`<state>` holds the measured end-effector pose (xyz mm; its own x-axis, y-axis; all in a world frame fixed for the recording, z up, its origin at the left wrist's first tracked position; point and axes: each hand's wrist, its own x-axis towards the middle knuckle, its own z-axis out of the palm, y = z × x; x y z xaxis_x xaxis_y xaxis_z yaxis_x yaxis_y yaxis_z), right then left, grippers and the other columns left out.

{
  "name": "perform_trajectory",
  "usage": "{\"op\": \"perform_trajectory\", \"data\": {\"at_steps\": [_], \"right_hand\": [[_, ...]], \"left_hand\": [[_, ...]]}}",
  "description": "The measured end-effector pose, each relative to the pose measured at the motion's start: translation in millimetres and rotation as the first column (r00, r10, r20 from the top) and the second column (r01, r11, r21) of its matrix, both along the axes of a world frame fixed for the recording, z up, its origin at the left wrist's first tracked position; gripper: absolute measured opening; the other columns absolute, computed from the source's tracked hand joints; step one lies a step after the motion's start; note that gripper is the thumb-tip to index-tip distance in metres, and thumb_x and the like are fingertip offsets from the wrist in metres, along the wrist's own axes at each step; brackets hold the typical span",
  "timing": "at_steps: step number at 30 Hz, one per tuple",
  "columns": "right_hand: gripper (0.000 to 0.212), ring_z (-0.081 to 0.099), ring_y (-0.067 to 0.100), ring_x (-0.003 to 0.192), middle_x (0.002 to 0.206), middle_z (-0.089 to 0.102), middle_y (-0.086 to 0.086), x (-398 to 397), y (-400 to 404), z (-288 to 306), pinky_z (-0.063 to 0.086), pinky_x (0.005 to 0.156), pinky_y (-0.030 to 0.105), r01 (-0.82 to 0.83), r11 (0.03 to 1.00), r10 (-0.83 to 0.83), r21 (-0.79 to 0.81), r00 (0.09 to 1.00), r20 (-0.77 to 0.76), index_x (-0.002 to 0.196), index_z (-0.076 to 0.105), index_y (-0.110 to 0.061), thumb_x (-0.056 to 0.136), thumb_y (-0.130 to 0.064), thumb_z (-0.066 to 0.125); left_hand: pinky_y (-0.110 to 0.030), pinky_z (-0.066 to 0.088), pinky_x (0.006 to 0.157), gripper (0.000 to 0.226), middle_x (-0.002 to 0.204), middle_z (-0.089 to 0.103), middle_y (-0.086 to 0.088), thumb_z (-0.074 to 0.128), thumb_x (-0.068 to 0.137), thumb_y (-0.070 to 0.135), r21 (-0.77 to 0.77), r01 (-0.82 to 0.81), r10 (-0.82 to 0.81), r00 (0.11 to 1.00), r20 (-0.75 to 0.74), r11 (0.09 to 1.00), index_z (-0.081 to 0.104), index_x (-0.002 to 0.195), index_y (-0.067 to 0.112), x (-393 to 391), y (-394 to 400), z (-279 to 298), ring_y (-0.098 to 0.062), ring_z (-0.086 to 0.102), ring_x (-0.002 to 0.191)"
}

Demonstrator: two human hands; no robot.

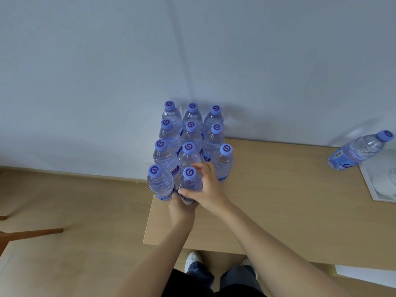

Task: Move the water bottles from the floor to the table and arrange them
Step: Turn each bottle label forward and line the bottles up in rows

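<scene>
Several clear water bottles with purple caps stand upright in tight rows at the left end of the wooden table (267,202), against the wall. The nearest middle bottle (189,183) is held by both hands. My right hand (209,187) wraps its fingers and thumb round the bottle's right side, up near the cap. My left hand (181,207) grips it low at the base, partly hidden behind it. A front-left bottle (160,183) stands touching it. One more bottle (360,150) stands apart at the table's far right.
A white sheet with a grey print (381,183) lies at the table's right edge. Wooden floor lies to the left, with a brown chair leg (32,232) low on the left. My feet (194,259) show under the table's front edge.
</scene>
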<state>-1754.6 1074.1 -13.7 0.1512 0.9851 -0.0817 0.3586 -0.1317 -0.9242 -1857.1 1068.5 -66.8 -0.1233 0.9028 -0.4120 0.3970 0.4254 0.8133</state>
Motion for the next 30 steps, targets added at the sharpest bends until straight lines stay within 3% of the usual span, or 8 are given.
{"op": "perform_trajectory", "data": {"at_steps": [4, 6, 9, 11, 15, 21, 25, 30], "right_hand": [[0.078, 0.040, -0.004, 0.119, 0.125, 0.038, -0.014, 8, -9, 0, 0.032, 0.092, 0.003, -0.007, 1.000, 0.007, -0.024, 0.999, -0.033, 0.128, 0.043, -0.027, 0.065, -0.031, 0.088], [0.076, 0.040, 0.001, 0.120, 0.128, 0.039, -0.013, 14, -16, -1, 0.032, 0.097, 0.010, 0.002, 1.000, -0.003, -0.029, 1.000, -0.029, 0.129, 0.043, -0.027, 0.067, -0.033, 0.087], [0.070, 0.043, 0.004, 0.121, 0.128, 0.042, -0.015, 28, -28, -2, 0.036, 0.101, 0.020, 0.052, 0.998, -0.055, -0.046, 0.998, -0.044, 0.126, 0.044, -0.032, 0.070, -0.034, 0.085], [0.066, 0.044, 0.002, 0.122, 0.128, 0.044, -0.017, 41, -39, -2, 0.035, 0.098, 0.016, 0.107, 0.993, -0.111, -0.059, 0.991, -0.070, 0.125, 0.044, -0.035, 0.072, -0.035, 0.083], [0.061, 0.042, -0.005, 0.121, 0.128, 0.043, -0.019, 77, -64, -3, 0.034, 0.090, 0.011, 0.240, 0.969, -0.244, -0.060, 0.967, -0.074, 0.126, 0.047, -0.034, 0.076, -0.036, 0.081], [0.063, 0.045, 0.001, 0.115, 0.126, 0.045, -0.012, 153, -100, 1, 0.034, 0.089, 0.009, 0.433, 0.901, -0.434, -0.042, 0.900, -0.041, 0.130, 0.048, -0.024, 0.077, -0.032, 0.081], [0.063, 0.047, 0.006, 0.115, 0.124, 0.046, -0.011, 214, -121, 11, 0.038, 0.093, 0.020, 0.537, 0.843, -0.538, -0.033, 0.842, -0.047, 0.128, 0.049, -0.022, 0.075, -0.029, 0.082], [0.063, 0.047, 0.006, 0.116, 0.126, 0.047, -0.009, 293, -141, 21, 0.037, 0.094, 0.022, 0.596, 0.803, -0.596, -0.019, 0.801, -0.050, 0.128, 0.048, -0.022, 0.076, -0.029, 0.082]], "left_hand": [[-0.025, 0.037, 0.074, 0.055, 0.108, 0.051, -0.002, 0.081, 0.074, 0.016, -0.079, -0.001, 0.001, 1.000, -0.004, 0.997, 0.046, 0.114, 0.005, 1, -16, 11, -0.018, 0.049, 0.094], [-0.028, 0.039, 0.080, 0.065, 0.120, 0.049, -0.006, 0.080, 0.077, 0.022, -0.121, -0.008, 0.007, 1.000, -0.008, 0.993, 0.041, 0.126, 0.003, 3, -24, 12, -0.020, 0.049, 0.102], [-0.033, 0.042, 0.094, 0.064, 0.132, 0.045, -0.009, 0.073, 0.083, 0.027, -0.135, 0.005, -0.008, 1.000, -0.025, 0.991, 0.038, 0.130, 0.003, 9, -37, 13, -0.025, 0.048, 0.119], [-0.033, 0.042, 0.096, 0.060, 0.132, 0.045, -0.007, 0.071, 0.084, 0.029, -0.140, 0.038, -0.042, 0.999, -0.023, 0.989, 0.039, 0.128, 0.004, 18, -46, 15, -0.024, 0.047, 0.119], [-0.029, 0.039, 0.087, 0.051, 0.126, 0.047, -0.002, 0.069, 0.086, 0.033, -0.148, 0.174, -0.174, 0.985, 0.018, 0.974, 0.042, 0.123, 0.009, 49, -58, 23, -0.015, 0.047, 0.107], [-0.027, 0.040, 0.084, 0.048, 0.121, 0.049, 0.004, 0.067, 0.086, 0.036, -0.109, 0.355, -0.351, 0.935, 0.053, 0.929, 0.045, 0.121, 0.013, 126, -64, 43, -0.012, 0.047, 0.103], [-0.027, 0.038, 0.086, 0.049, 0.123, 0.046, 0.004, 0.067, 0.087, 0.036, -0.071, 0.421, -0.416, 0.907, 0.068, 0.904, 0.043, 0.123, 0.013, 187, -70, 56, -0.013, 0.046, 0.105], [-0.026, 0.038, 0.089, 0.050, 0.125, 0.047, 0.003, 0.068, 0.086, 0.035, -0.041, 0.459, -0.456, 0.887, 0.068, 0.887, 0.042, 0.123, 0.014, 265, -75, 67, -0.013, 0.047, 0.109]]}}
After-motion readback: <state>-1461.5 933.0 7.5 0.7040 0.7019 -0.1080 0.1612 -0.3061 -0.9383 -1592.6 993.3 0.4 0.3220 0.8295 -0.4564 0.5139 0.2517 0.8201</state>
